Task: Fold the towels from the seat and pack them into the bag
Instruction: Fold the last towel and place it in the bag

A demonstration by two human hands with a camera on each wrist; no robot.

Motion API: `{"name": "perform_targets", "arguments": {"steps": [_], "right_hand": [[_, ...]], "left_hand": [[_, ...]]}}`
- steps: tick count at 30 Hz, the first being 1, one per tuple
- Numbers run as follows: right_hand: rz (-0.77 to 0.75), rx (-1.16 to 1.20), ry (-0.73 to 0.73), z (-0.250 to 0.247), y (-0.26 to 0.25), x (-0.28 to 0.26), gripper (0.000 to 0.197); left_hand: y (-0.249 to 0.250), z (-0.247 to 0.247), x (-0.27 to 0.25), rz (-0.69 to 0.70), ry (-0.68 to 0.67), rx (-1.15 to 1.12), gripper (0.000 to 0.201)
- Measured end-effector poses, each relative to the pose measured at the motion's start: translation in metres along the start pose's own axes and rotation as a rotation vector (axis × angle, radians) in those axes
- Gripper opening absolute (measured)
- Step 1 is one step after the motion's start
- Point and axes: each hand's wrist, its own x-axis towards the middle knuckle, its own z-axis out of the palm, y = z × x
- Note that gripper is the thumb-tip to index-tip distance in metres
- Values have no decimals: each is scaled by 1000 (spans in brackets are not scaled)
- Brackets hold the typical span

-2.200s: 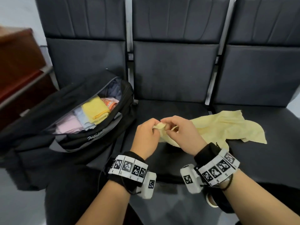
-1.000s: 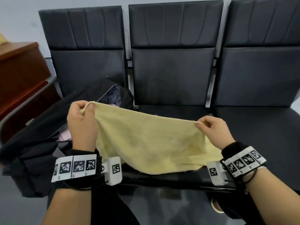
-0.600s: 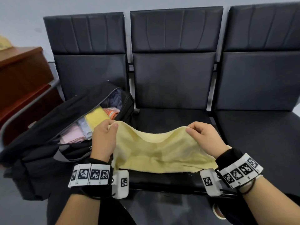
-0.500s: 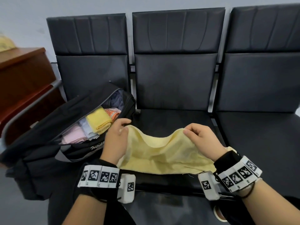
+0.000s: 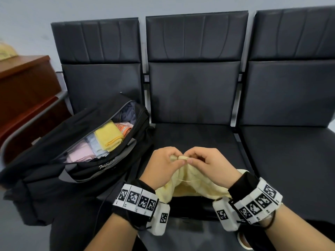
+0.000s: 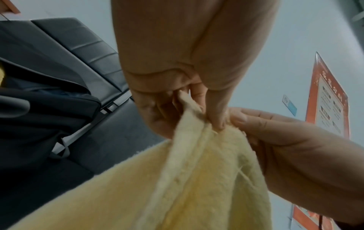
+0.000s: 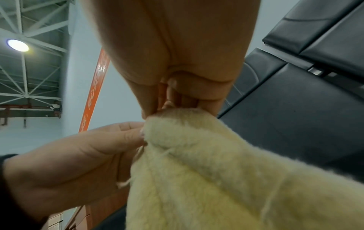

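Note:
A pale yellow towel (image 5: 188,185) hangs doubled over the front of the middle seat (image 5: 195,136). My left hand (image 5: 164,165) and right hand (image 5: 208,163) meet above it, each pinching a top corner of the towel so the two corners touch. The left wrist view shows the towel (image 6: 177,179) hanging from my left thumb and fingers (image 6: 216,118). In the right wrist view the towel (image 7: 206,171) is pinched the same way. The black bag (image 5: 76,160) lies open on the left seat with folded yellow (image 5: 108,136), blue and pink towels inside.
Three black padded seats stand in a row against a grey wall; the right seat (image 5: 290,153) is bare. A brown wooden cabinet (image 5: 23,91) stands left of the bag. The seat's front edge runs just under my wrists.
My hands have come together from a wide spread, bringing the towel's two top corners against each other. The towel now hangs folded in half instead of stretched flat.

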Motion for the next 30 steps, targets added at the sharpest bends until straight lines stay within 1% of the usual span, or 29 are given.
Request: {"name": "perform_targets", "arguments": {"steps": [4, 9, 11, 13, 16, 19, 20, 23, 25, 26, 28, 29, 30], "right_hand": [[63, -76, -55, -8, 18, -10, 12], [157, -195, -99, -34, 45, -22, 12], [191, -259, -86, -42, 52, -25, 13], [215, -300, -27, -48, 57, -26, 15], [222, -294, 62, -57, 58, -27, 18], [225, -234, 100, -62, 52, -28, 21], [227, -170, 109, -63, 48, -28, 22], [185, 151, 176, -58, 25, -23, 23], [115, 315, 208, -50, 4, -14, 23], [72, 379, 211, -46, -6, -8, 21], [17, 482, 185, -37, -21, 3, 19], [12, 513, 157, -33, -25, 6, 21], [21, 523, 121, -30, -26, 9, 24]], "left_hand": [[-10, -11, -1, -74, 153, -28, 10], [-26, -42, 8, -169, 428, -50, 14], [-27, -54, 13, -192, 530, -84, 14], [-24, -67, 17, -177, 635, -128, 15], [-16, -86, 22, -118, 794, -121, 12], [-5, -99, 26, -60, 887, -101, 11], [-1, -100, 27, -46, 894, -103, 10], [13, -92, 33, -5, 862, -119, 9], [24, -76, 38, 18, 770, -113, 8], [28, -67, 40, 23, 674, -94, 5], [32, -47, 43, 46, 418, -35, 2], [29, -40, 43, 56, 311, -14, 7], [24, -35, 42, 51, 236, -3, 13]]}}
